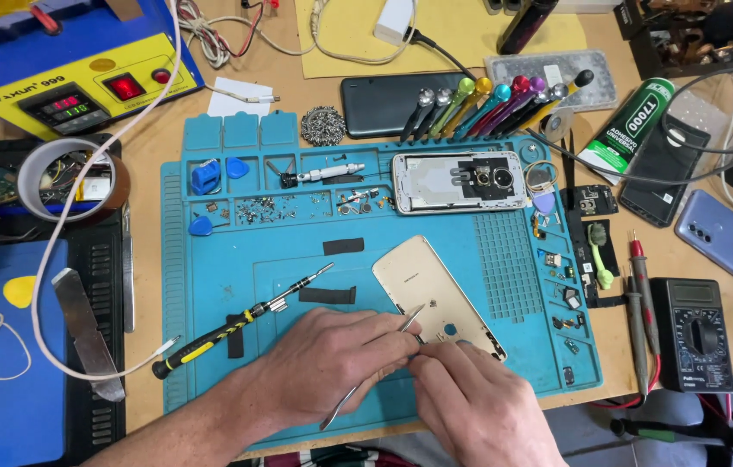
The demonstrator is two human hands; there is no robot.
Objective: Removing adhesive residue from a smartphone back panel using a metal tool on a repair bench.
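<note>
Blue silicone work mat (236,268) underlies both hands: left hand (332,359) pinches slim metal tweezers (375,363), right hand (479,402) pinches gold plastic phone cover's (431,290) near edge; bare mat leftward.

Back cover (435,294) on mat (211,259) — screwdriver (236,324) left, multimeter (693,333) right

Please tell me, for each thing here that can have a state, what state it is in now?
Left hand: closed on thin metal tweezers.
Right hand: fingertips pressed on the gold phone back cover, which lies detached on the blue silicone work mat.
White opened phone body: back removed, insides exposed.
Yellow-and-blue heating station: switched on, display lit.
Black-and-yellow screwdriver: lying unused.
Black multimeter: screen blank.
</note>
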